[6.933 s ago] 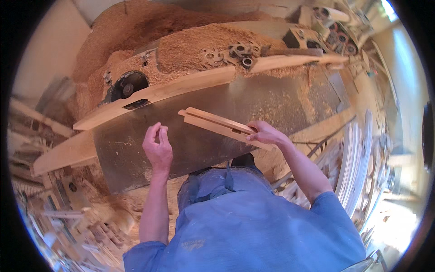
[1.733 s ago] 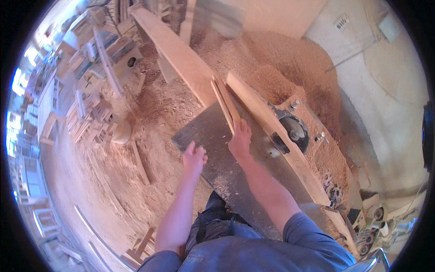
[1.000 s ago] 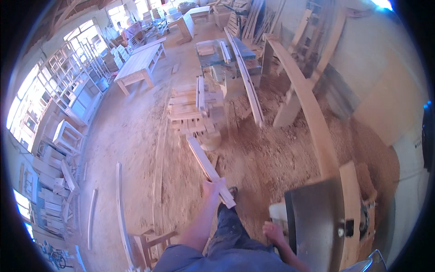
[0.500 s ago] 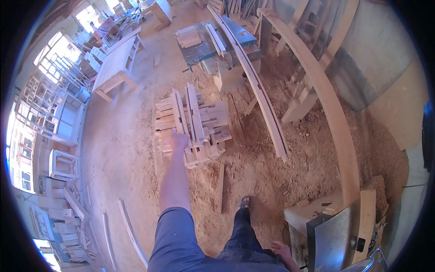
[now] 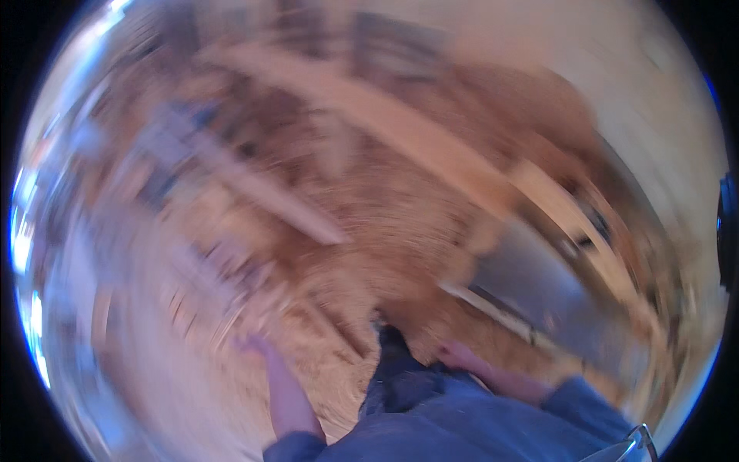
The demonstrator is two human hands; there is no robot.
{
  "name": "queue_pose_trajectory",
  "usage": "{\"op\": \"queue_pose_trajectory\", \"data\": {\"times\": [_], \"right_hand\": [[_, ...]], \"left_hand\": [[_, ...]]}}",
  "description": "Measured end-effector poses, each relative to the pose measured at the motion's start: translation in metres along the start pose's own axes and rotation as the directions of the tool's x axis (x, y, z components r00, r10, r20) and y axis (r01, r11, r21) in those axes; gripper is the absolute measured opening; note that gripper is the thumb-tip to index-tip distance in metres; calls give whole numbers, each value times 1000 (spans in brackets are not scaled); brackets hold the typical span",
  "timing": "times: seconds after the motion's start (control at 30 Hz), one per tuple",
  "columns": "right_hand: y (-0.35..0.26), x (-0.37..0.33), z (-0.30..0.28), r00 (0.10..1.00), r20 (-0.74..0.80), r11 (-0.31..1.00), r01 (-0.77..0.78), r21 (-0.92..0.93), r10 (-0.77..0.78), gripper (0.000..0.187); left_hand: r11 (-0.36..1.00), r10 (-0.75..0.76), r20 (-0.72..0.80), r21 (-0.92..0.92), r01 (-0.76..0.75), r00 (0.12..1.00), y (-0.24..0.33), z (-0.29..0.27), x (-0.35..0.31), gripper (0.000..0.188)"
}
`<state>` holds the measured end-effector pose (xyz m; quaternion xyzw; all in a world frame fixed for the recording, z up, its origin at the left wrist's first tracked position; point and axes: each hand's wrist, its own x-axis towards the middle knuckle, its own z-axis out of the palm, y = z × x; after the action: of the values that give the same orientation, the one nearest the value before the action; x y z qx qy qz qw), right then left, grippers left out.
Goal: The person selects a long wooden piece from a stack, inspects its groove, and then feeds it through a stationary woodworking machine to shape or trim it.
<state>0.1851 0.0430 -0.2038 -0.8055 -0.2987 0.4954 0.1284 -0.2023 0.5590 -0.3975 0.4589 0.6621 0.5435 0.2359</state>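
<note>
Motion smears the whole view. My left hand [image 5: 252, 344] is stretched forward at the lower left, near the blurred stack of wooden pieces [image 5: 223, 269]. I see no thing in it, but its fingers are too smeared to read, and whether it touches the stack I cannot tell. Low in front of my body, beside my dark trousers, is my right hand [image 5: 456, 356]. Nothing shows in that hand, and its fingers are blurred too. A metal machine table [image 5: 539, 269] lies to the right of it.
A long wooden beam [image 5: 385, 119] runs from the upper left down to the machine. Another long, pale beam [image 5: 269, 189] slants over the sawdust-covered floor [image 5: 400, 223]. A shorter board [image 5: 566, 208] stands along the machine's far side.
My view has swung to the right, so the stack and beams now lie farther left. My left hand has come back from the stack's pieces; my right hand and forearm show more fully.
</note>
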Motion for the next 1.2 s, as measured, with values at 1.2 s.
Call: {"op": "queue_pose_trajectory", "data": {"times": [1.2], "right_hand": [[181,-375,212,-165,-166,167,-5,986,972,47]], "left_hand": [[384,58,-580,-738,555,-812,387,-197,-895,58]]}}
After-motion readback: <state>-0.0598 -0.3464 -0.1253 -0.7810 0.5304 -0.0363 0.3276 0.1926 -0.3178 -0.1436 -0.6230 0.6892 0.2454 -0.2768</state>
